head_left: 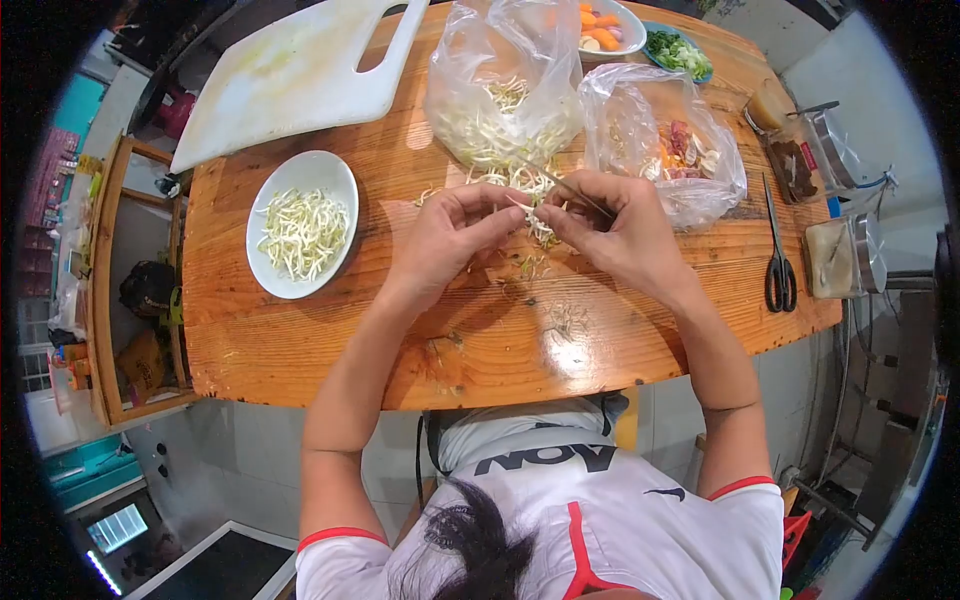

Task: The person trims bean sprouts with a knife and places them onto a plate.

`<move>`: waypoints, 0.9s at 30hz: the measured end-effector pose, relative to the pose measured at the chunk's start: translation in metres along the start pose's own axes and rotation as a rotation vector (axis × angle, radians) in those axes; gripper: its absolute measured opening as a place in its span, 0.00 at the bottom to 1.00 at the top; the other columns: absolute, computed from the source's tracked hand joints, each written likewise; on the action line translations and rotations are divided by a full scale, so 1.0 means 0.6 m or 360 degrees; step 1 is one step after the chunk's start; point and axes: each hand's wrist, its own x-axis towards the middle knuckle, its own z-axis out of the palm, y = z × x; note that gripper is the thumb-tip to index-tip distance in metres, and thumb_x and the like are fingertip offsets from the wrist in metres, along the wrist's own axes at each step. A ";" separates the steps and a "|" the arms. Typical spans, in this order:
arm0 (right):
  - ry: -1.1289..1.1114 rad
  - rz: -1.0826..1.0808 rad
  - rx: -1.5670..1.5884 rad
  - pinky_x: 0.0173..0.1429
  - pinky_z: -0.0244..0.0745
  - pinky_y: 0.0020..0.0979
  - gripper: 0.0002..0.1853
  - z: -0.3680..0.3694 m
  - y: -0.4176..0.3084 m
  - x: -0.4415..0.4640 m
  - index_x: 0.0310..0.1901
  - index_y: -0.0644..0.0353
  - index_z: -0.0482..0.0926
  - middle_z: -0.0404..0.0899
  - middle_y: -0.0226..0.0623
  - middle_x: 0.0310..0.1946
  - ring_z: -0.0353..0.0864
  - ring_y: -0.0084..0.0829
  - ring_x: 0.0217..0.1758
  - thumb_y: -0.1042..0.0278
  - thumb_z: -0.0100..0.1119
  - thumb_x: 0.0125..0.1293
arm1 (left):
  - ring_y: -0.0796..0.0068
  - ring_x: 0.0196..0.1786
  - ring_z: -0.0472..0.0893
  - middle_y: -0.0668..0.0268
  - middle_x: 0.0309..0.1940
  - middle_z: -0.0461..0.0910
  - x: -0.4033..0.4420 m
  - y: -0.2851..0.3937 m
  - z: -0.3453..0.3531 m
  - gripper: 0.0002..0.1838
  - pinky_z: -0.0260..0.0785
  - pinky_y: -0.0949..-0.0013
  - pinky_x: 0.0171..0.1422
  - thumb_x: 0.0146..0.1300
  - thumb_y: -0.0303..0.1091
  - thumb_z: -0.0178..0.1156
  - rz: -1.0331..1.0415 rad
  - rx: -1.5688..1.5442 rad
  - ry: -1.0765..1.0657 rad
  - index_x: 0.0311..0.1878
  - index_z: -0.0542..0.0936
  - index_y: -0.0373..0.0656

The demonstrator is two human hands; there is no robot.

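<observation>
Over the middle of the wooden table, my left hand (450,235) and my right hand (622,232) meet almost fingertip to fingertip. My left fingers pinch a bean sprout (522,203). A thin knife (575,190) lies in my right hand, its blade pointing up and left. Just beyond them is a pile of bean sprouts (545,232), partly covered by my fingers. Behind it stands an open plastic bag of sprouts (500,120). On the left sits a white bowl (352,200) holding more sprouts.
A white cutting board (290,80) lies at the back left. Right of the sprout bag are another plastic bag (720,185), black scissors (778,260) and jars (832,258). Bowls of carrots (630,30) and chopped greens (680,52) stand behind. Scraps (565,320) dot the table (250,350).
</observation>
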 end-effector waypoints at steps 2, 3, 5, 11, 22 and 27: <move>-0.0019 0.0059 0.0023 0.26 0.68 0.28 0.08 0.000 -0.004 -0.002 0.31 0.66 0.81 0.77 0.36 0.18 0.72 0.21 0.20 0.70 0.68 0.56 | 0.90 0.33 0.73 0.73 0.35 0.81 -0.001 0.000 0.001 0.10 0.63 0.82 0.36 0.62 0.33 0.64 0.0011 -0.0059 -0.0013 0.44 0.82 0.40; -0.0011 0.0041 0.0034 0.26 0.68 0.27 0.08 0.002 -0.002 -0.002 0.31 0.66 0.81 0.77 0.36 0.18 0.72 0.21 0.21 0.70 0.68 0.56 | 0.89 0.33 0.74 0.73 0.36 0.82 -0.002 0.001 0.001 0.09 0.64 0.82 0.36 0.62 0.33 0.64 -0.0012 -0.0100 0.0003 0.44 0.82 0.41; 0.0005 0.0003 0.0054 0.26 0.67 0.26 0.08 0.006 0.004 -0.002 0.31 0.66 0.81 0.77 0.36 0.19 0.72 0.19 0.21 0.70 0.69 0.56 | 0.89 0.35 0.75 0.73 0.36 0.82 -0.004 0.002 0.000 0.08 0.65 0.82 0.37 0.63 0.33 0.63 -0.0055 -0.0184 0.0036 0.43 0.82 0.42; 0.0029 -0.0011 0.0084 0.27 0.68 0.26 0.08 0.012 0.004 -0.004 0.31 0.65 0.81 0.77 0.35 0.19 0.73 0.20 0.22 0.71 0.70 0.54 | 0.88 0.35 0.76 0.72 0.35 0.82 -0.007 -0.001 0.005 0.08 0.66 0.82 0.38 0.64 0.34 0.62 -0.0038 -0.0370 -0.0041 0.43 0.81 0.42; -0.0343 0.0065 0.0405 0.32 0.67 0.26 0.14 0.002 -0.008 -0.004 0.53 0.59 0.74 0.74 0.30 0.24 0.71 0.21 0.26 0.60 0.48 0.73 | 0.91 0.24 0.67 0.71 0.30 0.82 0.003 -0.016 -0.012 0.08 0.57 0.84 0.26 0.63 0.33 0.61 0.0070 -0.0333 0.0060 0.40 0.82 0.39; -0.0437 0.0083 0.0440 0.29 0.64 0.24 0.13 0.002 -0.003 -0.004 0.53 0.58 0.74 0.69 0.26 0.22 0.66 0.17 0.24 0.61 0.47 0.74 | 0.92 0.23 0.67 0.71 0.30 0.82 0.002 -0.018 -0.013 0.08 0.57 0.84 0.25 0.64 0.32 0.60 0.0067 -0.0152 0.0021 0.42 0.83 0.39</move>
